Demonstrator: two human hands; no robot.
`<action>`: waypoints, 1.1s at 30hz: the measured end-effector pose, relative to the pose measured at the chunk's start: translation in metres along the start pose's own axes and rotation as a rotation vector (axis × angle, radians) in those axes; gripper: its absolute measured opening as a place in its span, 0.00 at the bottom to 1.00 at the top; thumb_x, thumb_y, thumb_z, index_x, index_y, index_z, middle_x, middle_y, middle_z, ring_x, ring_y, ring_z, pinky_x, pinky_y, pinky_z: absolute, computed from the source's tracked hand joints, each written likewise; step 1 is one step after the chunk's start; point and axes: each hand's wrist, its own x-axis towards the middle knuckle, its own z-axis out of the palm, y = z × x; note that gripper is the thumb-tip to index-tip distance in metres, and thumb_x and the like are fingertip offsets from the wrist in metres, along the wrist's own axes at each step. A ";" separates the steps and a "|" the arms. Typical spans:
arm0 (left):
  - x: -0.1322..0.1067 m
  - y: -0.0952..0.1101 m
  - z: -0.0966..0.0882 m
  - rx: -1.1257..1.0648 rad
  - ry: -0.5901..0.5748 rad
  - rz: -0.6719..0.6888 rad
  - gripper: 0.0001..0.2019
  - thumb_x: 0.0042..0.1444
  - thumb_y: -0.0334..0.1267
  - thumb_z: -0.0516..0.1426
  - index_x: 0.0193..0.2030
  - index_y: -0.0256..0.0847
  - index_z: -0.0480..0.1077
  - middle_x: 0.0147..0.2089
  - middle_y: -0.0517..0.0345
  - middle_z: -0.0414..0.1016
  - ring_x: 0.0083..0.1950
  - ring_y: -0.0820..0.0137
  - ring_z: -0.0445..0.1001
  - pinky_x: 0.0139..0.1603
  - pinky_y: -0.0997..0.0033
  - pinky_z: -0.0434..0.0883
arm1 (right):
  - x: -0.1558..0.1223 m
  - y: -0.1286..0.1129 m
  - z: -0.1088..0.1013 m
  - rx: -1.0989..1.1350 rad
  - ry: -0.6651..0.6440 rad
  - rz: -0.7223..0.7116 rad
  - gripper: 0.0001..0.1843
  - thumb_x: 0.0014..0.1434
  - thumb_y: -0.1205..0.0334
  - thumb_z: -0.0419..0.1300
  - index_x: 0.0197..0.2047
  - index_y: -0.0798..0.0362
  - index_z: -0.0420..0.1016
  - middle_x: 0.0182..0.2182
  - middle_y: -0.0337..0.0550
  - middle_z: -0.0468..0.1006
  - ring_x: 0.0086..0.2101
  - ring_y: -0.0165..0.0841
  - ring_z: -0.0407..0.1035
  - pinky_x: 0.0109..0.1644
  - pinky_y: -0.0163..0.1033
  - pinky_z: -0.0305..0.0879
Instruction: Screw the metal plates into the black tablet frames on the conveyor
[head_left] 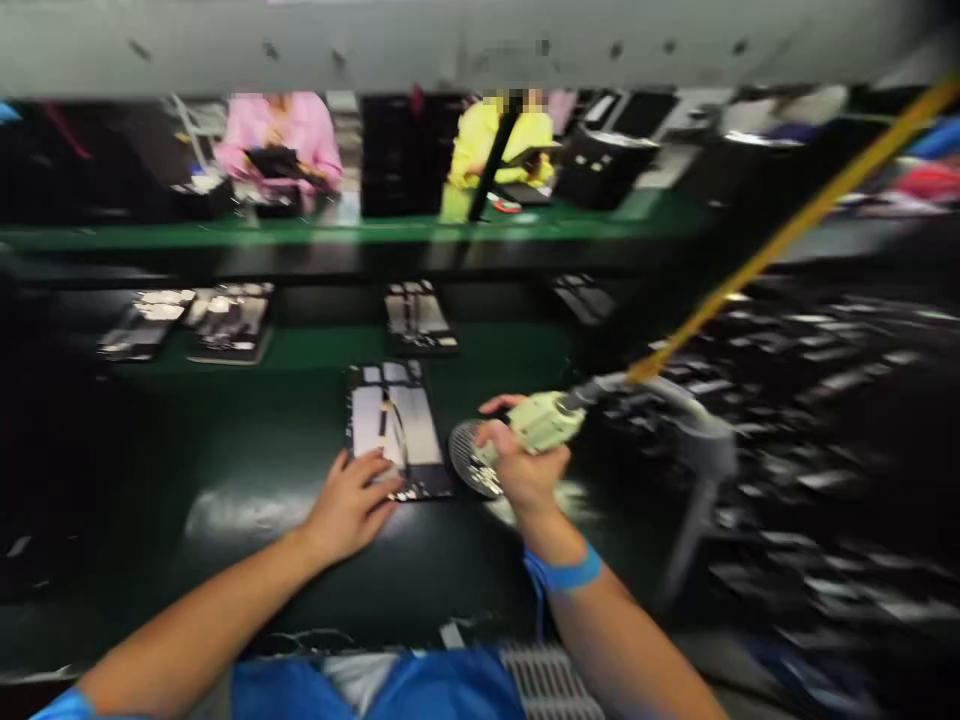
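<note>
far left, first rear panel (146,328): lying flat on the dark green bench (225,425), silvery on top, smeared by blur.
second rear panel (232,325): just beside the first, also flat, pale above and dark along the near edge.
person in pink (319,135): across the way at a green table (300,235), handling something dark.
left hand (349,510): laid over the lower left corner of the main panel, fingers spread and slightly bent, gripping nothing.
main panel (424,420): flat on the bench in front of the wearer, between both hands, pale in the middle with black edges and a dark strip down the center.
third rear panel (420,312): farther back, beyond the main panel, well apart from the other two.
round perforated disc (463,450): just right of the main panel, bright bits at the lower side; joined to the pale green tool or apart, hard to tell.
person in yellow (469,140): at the same green table, holding something dark and flat.
right hand (529,475): fingers closed around the pale green tool (547,420), blue band (574,570) at the wrist.
fourth rear panel (585,298): partly in shadow.
grey stand (709,450): right of the tool.
yellow bar (795,235): slanting to the upper right.
dark and silvery pieces (825,390): spread along the right, too blurred to name.
</note>
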 end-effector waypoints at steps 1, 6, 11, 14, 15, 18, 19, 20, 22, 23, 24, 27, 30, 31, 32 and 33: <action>-0.002 -0.003 -0.001 -0.002 -0.004 0.009 0.14 0.68 0.37 0.57 0.58 0.46 0.76 0.62 0.43 0.77 0.70 0.51 0.70 0.67 0.34 0.63 | -0.004 0.004 -0.009 0.010 0.013 0.030 0.12 0.57 0.57 0.69 0.41 0.53 0.75 0.29 0.35 0.77 0.20 0.26 0.69 0.25 0.35 0.70; -0.010 0.002 -0.011 0.024 -0.040 0.020 0.14 0.70 0.38 0.55 0.59 0.46 0.76 0.63 0.43 0.76 0.71 0.52 0.68 0.69 0.37 0.63 | -0.003 0.014 -0.004 0.043 0.043 0.025 0.13 0.55 0.62 0.68 0.44 0.51 0.73 0.32 0.36 0.79 0.20 0.26 0.70 0.24 0.35 0.69; -0.009 0.003 -0.012 0.031 -0.045 0.017 0.15 0.70 0.37 0.56 0.59 0.46 0.76 0.64 0.44 0.76 0.71 0.51 0.68 0.69 0.36 0.63 | -0.004 0.015 -0.004 0.047 0.041 -0.001 0.12 0.57 0.62 0.67 0.45 0.51 0.74 0.34 0.37 0.79 0.20 0.25 0.70 0.25 0.34 0.69; -0.009 0.002 -0.013 0.016 -0.053 0.018 0.15 0.69 0.37 0.56 0.59 0.46 0.77 0.64 0.45 0.76 0.71 0.51 0.68 0.69 0.37 0.63 | -0.006 0.015 -0.008 0.007 0.050 0.003 0.11 0.58 0.62 0.67 0.44 0.51 0.75 0.33 0.37 0.79 0.21 0.26 0.70 0.26 0.35 0.70; -0.009 0.002 -0.013 0.015 -0.054 0.018 0.15 0.69 0.37 0.56 0.59 0.46 0.77 0.64 0.45 0.76 0.71 0.51 0.68 0.69 0.37 0.63 | -0.006 0.015 -0.009 -0.003 0.052 0.004 0.11 0.58 0.62 0.67 0.44 0.52 0.75 0.32 0.37 0.79 0.21 0.26 0.70 0.26 0.35 0.71; -0.009 0.003 -0.015 0.012 -0.051 0.022 0.14 0.69 0.37 0.56 0.59 0.47 0.77 0.64 0.45 0.76 0.71 0.51 0.68 0.69 0.37 0.63 | -0.005 0.015 -0.008 -0.015 0.054 0.003 0.11 0.58 0.62 0.67 0.43 0.52 0.75 0.31 0.37 0.79 0.20 0.26 0.70 0.26 0.36 0.72; -0.009 0.004 -0.015 0.012 -0.049 0.023 0.14 0.69 0.37 0.56 0.59 0.46 0.77 0.64 0.45 0.76 0.71 0.51 0.68 0.69 0.37 0.63 | -0.005 0.015 -0.008 -0.018 0.056 0.004 0.11 0.57 0.61 0.67 0.43 0.52 0.75 0.31 0.37 0.79 0.20 0.26 0.70 0.27 0.36 0.72; -0.009 0.004 -0.015 0.012 -0.047 0.022 0.14 0.70 0.36 0.56 0.58 0.46 0.77 0.64 0.45 0.76 0.71 0.51 0.68 0.69 0.37 0.63 | -0.004 0.015 -0.008 -0.022 0.056 0.007 0.10 0.57 0.61 0.67 0.43 0.52 0.75 0.31 0.37 0.79 0.20 0.26 0.70 0.27 0.36 0.72; -0.009 0.004 -0.015 0.015 -0.049 0.021 0.14 0.70 0.36 0.56 0.59 0.46 0.76 0.64 0.45 0.76 0.71 0.51 0.68 0.69 0.36 0.63 | -0.004 0.014 -0.007 -0.032 0.063 0.007 0.10 0.57 0.61 0.67 0.42 0.53 0.75 0.31 0.37 0.79 0.20 0.26 0.69 0.27 0.36 0.72; -0.009 0.004 -0.015 0.017 -0.052 0.021 0.14 0.70 0.36 0.55 0.59 0.46 0.76 0.64 0.45 0.76 0.71 0.51 0.68 0.68 0.36 0.63 | -0.003 0.014 -0.007 -0.034 0.070 0.005 0.11 0.57 0.61 0.67 0.42 0.53 0.75 0.31 0.37 0.79 0.20 0.26 0.69 0.27 0.36 0.72; -0.009 0.004 -0.015 0.017 -0.056 0.021 0.14 0.70 0.36 0.55 0.59 0.46 0.75 0.64 0.45 0.75 0.72 0.51 0.67 0.68 0.36 0.63 | -0.003 0.014 -0.007 -0.034 0.077 0.003 0.11 0.56 0.60 0.68 0.42 0.52 0.74 0.31 0.37 0.79 0.20 0.26 0.70 0.26 0.36 0.72; -0.009 0.004 -0.014 0.013 -0.052 0.023 0.14 0.70 0.36 0.55 0.59 0.46 0.75 0.65 0.45 0.75 0.72 0.52 0.67 0.69 0.37 0.62 | -0.003 0.015 -0.006 -0.022 0.081 0.001 0.13 0.57 0.59 0.68 0.44 0.52 0.74 0.31 0.36 0.78 0.20 0.27 0.70 0.26 0.36 0.71; -0.008 0.003 -0.013 0.005 -0.042 0.028 0.14 0.70 0.36 0.56 0.60 0.46 0.75 0.65 0.45 0.75 0.72 0.52 0.67 0.69 0.38 0.63 | -0.002 0.017 -0.007 -0.016 0.068 -0.007 0.13 0.57 0.59 0.68 0.44 0.52 0.73 0.31 0.36 0.78 0.20 0.27 0.70 0.25 0.35 0.70; -0.008 0.003 -0.012 0.001 -0.038 0.027 0.15 0.70 0.36 0.56 0.60 0.45 0.75 0.65 0.45 0.75 0.72 0.52 0.67 0.69 0.39 0.63 | -0.002 0.017 -0.008 -0.022 0.066 -0.010 0.12 0.58 0.59 0.68 0.44 0.52 0.73 0.31 0.36 0.78 0.20 0.27 0.70 0.25 0.35 0.70; -0.008 0.003 -0.012 -0.004 -0.032 0.022 0.15 0.70 0.36 0.56 0.61 0.45 0.74 0.64 0.45 0.75 0.72 0.52 0.67 0.69 0.39 0.63 | -0.001 0.017 -0.009 -0.031 0.067 -0.015 0.12 0.58 0.59 0.68 0.43 0.52 0.73 0.31 0.37 0.78 0.20 0.27 0.70 0.25 0.35 0.70; -0.008 0.003 -0.011 -0.010 -0.024 0.015 0.16 0.69 0.36 0.56 0.62 0.45 0.74 0.64 0.44 0.76 0.71 0.52 0.68 0.69 0.39 0.63 | -0.001 0.016 -0.009 -0.038 0.070 -0.019 0.11 0.58 0.59 0.68 0.43 0.52 0.73 0.32 0.37 0.78 0.20 0.26 0.70 0.25 0.35 0.70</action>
